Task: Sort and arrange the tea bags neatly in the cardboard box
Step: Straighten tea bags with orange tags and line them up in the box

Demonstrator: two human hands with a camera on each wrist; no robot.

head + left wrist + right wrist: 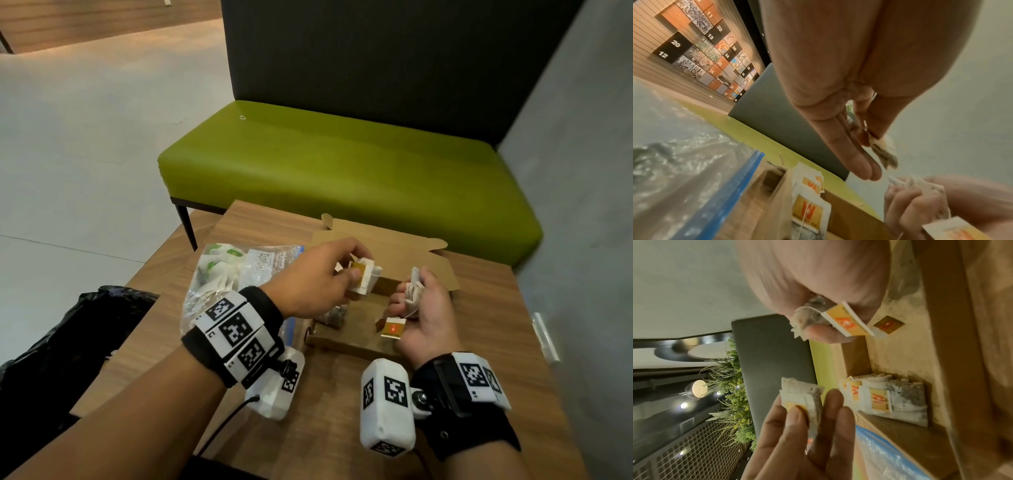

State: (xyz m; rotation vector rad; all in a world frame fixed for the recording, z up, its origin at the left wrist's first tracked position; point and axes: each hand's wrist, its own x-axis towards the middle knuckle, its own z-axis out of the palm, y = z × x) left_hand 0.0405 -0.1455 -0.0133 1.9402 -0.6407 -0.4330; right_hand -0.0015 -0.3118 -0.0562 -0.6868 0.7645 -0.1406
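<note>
The open cardboard box (346, 342) sits mid-table with its flaps folded back. Over its left side my left hand (349, 272) pinches a small stack of white tea bags (364, 279) with yellow-orange tags. In the right wrist view this stack of tea bags (801, 395) is between thumb and fingers. My right hand (407, 299) grips a crumpled tea bag (414, 291) over the box's right side, its tag (394, 328) dangling on a string. A row of tea bags (890, 397) stands along the box's left wall. A loose tag (889, 324) lies on the box floor.
A clear zip bag (233, 277) with more tea bags lies on the wooden table (325, 411) left of the box. A black plastic bag (68, 329) sits beyond the table's left edge. A green bench (342, 164) stands behind, a grey wall on the right.
</note>
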